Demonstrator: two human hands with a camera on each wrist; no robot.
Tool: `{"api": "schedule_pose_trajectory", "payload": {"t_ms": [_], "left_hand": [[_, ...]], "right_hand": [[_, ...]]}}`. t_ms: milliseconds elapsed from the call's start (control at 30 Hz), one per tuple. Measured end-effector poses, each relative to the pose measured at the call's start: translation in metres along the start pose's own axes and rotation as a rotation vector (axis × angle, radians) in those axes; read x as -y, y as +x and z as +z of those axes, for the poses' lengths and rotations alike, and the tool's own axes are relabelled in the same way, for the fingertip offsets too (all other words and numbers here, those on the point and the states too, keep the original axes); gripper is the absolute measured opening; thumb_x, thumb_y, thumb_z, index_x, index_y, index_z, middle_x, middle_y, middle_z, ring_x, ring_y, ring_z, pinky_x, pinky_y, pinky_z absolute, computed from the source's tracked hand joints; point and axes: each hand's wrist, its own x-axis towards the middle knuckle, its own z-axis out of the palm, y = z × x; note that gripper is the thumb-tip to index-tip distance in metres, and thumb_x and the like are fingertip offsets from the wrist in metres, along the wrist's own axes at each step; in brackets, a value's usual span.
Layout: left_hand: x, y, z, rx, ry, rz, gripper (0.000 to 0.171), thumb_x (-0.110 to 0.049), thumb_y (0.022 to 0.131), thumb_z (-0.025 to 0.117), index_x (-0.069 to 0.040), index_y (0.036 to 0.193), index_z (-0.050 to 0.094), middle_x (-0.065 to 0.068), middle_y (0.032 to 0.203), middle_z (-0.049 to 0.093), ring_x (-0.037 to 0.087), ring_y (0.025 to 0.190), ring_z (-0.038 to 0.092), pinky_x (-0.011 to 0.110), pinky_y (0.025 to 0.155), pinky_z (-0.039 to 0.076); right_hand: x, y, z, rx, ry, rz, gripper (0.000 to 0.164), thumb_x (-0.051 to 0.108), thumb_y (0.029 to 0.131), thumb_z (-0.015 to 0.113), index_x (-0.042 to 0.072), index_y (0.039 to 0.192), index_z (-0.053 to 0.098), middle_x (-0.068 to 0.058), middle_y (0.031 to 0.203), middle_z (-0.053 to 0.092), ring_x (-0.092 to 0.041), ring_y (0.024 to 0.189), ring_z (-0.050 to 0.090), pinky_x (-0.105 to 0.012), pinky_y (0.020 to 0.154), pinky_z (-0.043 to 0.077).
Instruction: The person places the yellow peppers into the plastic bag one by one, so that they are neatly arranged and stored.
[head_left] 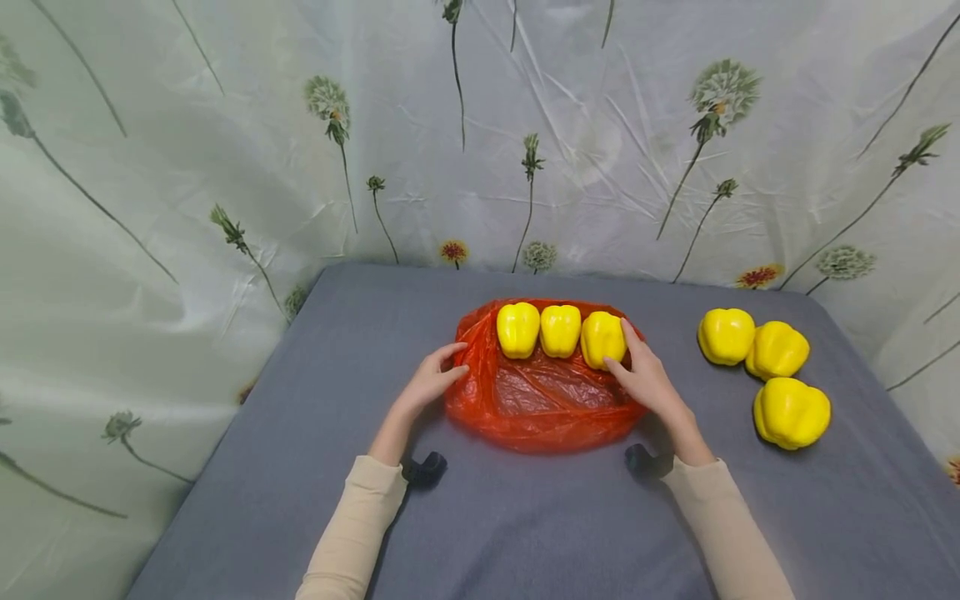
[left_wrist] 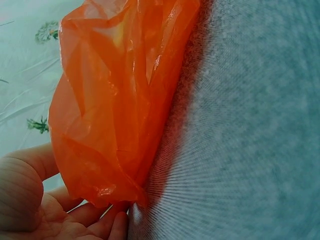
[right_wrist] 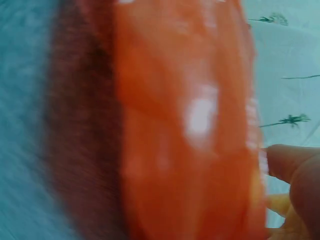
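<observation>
A red plastic bag [head_left: 547,432] lies spread wide on the table, its mouth facing up. Inside, along its far side, two yellow bell peppers [head_left: 517,332] stand side by side. To their right, my right hand [head_left: 651,379] grips a third yellow bell pepper [head_left: 602,337] between thumb and fingers. At the bag's left side is my left hand [head_left: 429,379], its relaxed fingers and thumb touching the plastic. The left wrist view shows that hand's fingers [left_wrist: 90,212] against the bag's crumpled edge [left_wrist: 105,187]. In the right wrist view, the blurred bag wall [right_wrist: 185,125] hides most of the held pepper.
Three more yellow bell peppers [head_left: 792,412] sit on the right part of the grey-covered table [head_left: 525,517]. A curtain with dandelion prints [head_left: 487,200] hangs behind the table and along its left. Dark wrist devices [head_left: 427,471] are on both wrists.
</observation>
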Motion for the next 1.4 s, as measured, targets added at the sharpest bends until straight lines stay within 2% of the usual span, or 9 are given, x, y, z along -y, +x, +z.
{"api": "schedule_pose_trajectory", "payload": {"t_ms": [200,400,600,767,900,1000,1133,1400], "left_hand": [[0.001,0.0,0.0,-0.001,0.003,-0.008,0.05,-0.017,0.092,0.055,-0.007,0.139,0.043,0.018,0.147,0.039,0.035,0.138,0.034,0.051,0.113,0.03],[0.003,0.0,0.0,0.008,-0.002,-0.019,0.05,-0.019,0.092,0.054,-0.008,0.14,0.042,0.017,0.148,0.038,0.035,0.138,0.034,0.052,0.113,0.03],[0.004,0.0,-0.001,0.001,-0.004,-0.026,0.05,-0.018,0.092,0.054,-0.008,0.14,0.042,0.017,0.147,0.04,0.035,0.136,0.037,0.051,0.112,0.033],[0.002,-0.001,-0.001,-0.002,0.004,-0.011,0.05,-0.017,0.092,0.054,-0.007,0.139,0.043,0.018,0.146,0.041,0.035,0.135,0.038,0.051,0.112,0.033],[0.002,-0.001,0.001,-0.003,0.001,-0.019,0.049,-0.017,0.092,0.055,-0.008,0.139,0.044,0.017,0.146,0.042,0.035,0.135,0.038,0.051,0.111,0.033],[0.001,-0.002,0.001,-0.004,0.004,-0.022,0.049,-0.018,0.092,0.055,-0.009,0.139,0.044,0.016,0.146,0.042,0.034,0.135,0.038,0.051,0.111,0.034],[0.002,-0.002,0.003,-0.001,-0.005,-0.028,0.049,-0.018,0.092,0.055,-0.01,0.139,0.044,0.015,0.146,0.041,0.033,0.136,0.037,0.051,0.112,0.033],[0.002,-0.003,0.003,-0.018,-0.008,-0.031,0.049,-0.018,0.092,0.055,-0.009,0.138,0.045,0.015,0.146,0.042,0.033,0.137,0.037,0.051,0.112,0.032]], "right_hand": [[0.005,-0.006,-0.016,0.026,-0.024,0.002,0.07,0.021,0.095,0.051,0.001,0.149,0.011,-0.032,0.147,0.027,-0.049,0.133,0.03,-0.063,0.108,0.028],[0.002,-0.01,-0.029,-0.027,-0.002,-0.012,0.064,0.02,0.095,0.051,0.002,0.147,0.02,-0.034,0.136,0.042,-0.048,0.116,0.049,-0.06,0.095,0.044],[0.0,-0.01,-0.034,-0.082,0.034,-0.022,0.059,0.02,0.096,0.049,0.002,0.147,0.023,-0.034,0.135,0.043,-0.049,0.115,0.051,-0.06,0.093,0.045],[-0.005,-0.009,-0.04,-0.161,0.078,-0.051,0.055,0.018,0.096,0.048,0.0,0.145,0.028,-0.035,0.134,0.044,-0.049,0.117,0.05,-0.061,0.095,0.043],[-0.012,-0.012,-0.048,-0.272,0.119,-0.058,0.051,0.014,0.095,0.049,-0.003,0.141,0.034,-0.035,0.132,0.046,-0.048,0.117,0.049,-0.061,0.096,0.042],[-0.017,-0.013,-0.055,-0.355,0.133,-0.022,0.047,0.013,0.096,0.047,-0.002,0.139,0.038,-0.032,0.131,0.048,-0.044,0.116,0.051,-0.059,0.096,0.041],[-0.027,-0.015,-0.064,-0.446,0.149,0.067,0.044,0.011,0.096,0.044,0.0,0.138,0.04,-0.028,0.132,0.05,-0.04,0.119,0.05,-0.057,0.099,0.04],[-0.046,-0.012,-0.074,-0.539,0.219,0.207,0.046,0.009,0.095,0.04,0.002,0.141,0.038,-0.024,0.141,0.044,-0.039,0.13,0.041,-0.052,0.109,0.035]]}}
